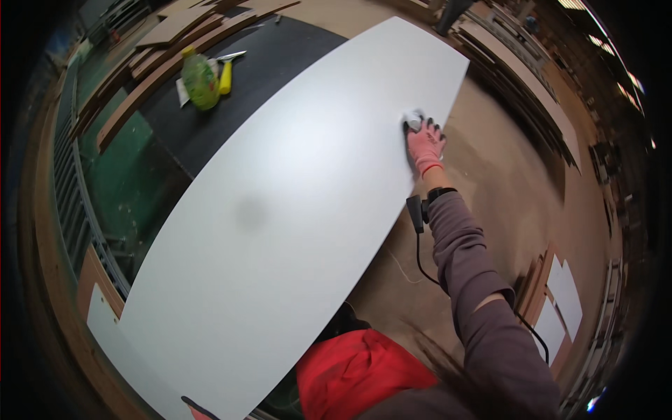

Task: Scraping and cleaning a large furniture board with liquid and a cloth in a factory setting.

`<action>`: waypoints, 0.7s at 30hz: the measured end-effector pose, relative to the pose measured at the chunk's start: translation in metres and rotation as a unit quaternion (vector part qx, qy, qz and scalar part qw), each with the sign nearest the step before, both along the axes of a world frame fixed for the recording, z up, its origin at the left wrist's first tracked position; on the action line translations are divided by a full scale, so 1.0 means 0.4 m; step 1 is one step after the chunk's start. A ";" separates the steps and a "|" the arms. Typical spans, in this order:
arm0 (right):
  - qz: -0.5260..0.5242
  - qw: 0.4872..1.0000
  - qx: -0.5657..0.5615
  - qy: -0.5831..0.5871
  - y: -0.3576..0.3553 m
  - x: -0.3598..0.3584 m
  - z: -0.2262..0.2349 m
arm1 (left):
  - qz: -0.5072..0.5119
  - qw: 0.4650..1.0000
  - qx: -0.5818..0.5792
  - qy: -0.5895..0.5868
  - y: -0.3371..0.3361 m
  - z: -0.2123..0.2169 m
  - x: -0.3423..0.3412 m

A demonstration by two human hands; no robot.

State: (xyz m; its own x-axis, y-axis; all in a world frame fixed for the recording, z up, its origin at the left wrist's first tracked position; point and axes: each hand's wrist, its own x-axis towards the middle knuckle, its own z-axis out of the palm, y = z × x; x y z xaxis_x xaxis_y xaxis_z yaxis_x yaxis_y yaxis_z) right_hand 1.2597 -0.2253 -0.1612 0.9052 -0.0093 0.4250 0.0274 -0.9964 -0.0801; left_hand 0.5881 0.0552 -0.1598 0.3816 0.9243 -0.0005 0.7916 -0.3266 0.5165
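A long white panel (280,210) lies slantwise across the view. Near its far right edge my right hand (425,145), in a pink glove with dark fingertips, presses a crumpled white cloth (413,119) against the surface. The fingers are bent over the cloth. At the lower rim of the view only a small part of my left hand (199,410) shows, gloved in pink with a dark fingertip. A finger of it is stretched out on the panel's near end, and nothing is seen in it; most of that hand is out of view.
Left of the panel, a black surface (266,66) holds a bottle of green liquid (200,82) and a yellow-handled scraper (226,75). Brown boards (150,87) lie beyond. More boards are stacked at the far right (514,91) and lower right. A black cable (420,255) hangs by my right arm.
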 end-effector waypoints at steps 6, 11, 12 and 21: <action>0.235 0.971 0.029 0.003 0.481 -0.230 -0.007 | 0.059 0.997 -0.053 -0.009 0.055 0.029 -0.049; 0.597 0.685 0.351 0.226 0.857 -0.836 -0.046 | 0.070 0.991 -0.109 -0.035 0.103 0.032 -0.052; 0.642 0.587 0.387 0.305 0.877 -0.993 -0.043 | 0.074 0.990 -0.117 -0.040 0.115 0.035 -0.056; 0.745 0.469 0.346 0.324 0.890 -1.251 -0.081 | 0.121 0.968 -0.189 -0.109 0.160 0.044 -0.082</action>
State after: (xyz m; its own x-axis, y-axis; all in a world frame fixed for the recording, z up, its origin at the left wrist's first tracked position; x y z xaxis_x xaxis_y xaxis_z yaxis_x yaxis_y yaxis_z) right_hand 0.7591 0.1309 -0.1935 0.0623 0.9058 0.4190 0.3987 0.3623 -0.8425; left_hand 0.5555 0.1193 -0.1421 0.1839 0.9359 -0.3006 0.6797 0.0998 0.7267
